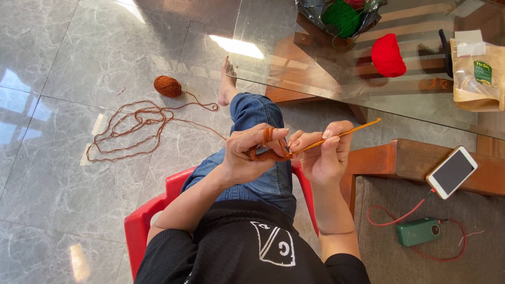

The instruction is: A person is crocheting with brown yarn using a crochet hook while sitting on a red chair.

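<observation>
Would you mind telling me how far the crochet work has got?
Done: only a short brown crocheted strip hangs from the left hand. In hand: the right hand works the orange hook into it, yarn wrapped over a left finger. Left: most yarn, loose on the floor and in the brown ball.

Yarn ball (167, 86) on floor (63, 63) left of knee; phone (451, 172) right.

A grey marble floor (63, 173) carries a brown yarn ball (167, 85) and its loose tangled strand (129, 129). A glass table (315, 73) holds a red yarn ball (388, 54), a bag of yarn (342, 17) and a paper pouch (477, 76).
</observation>
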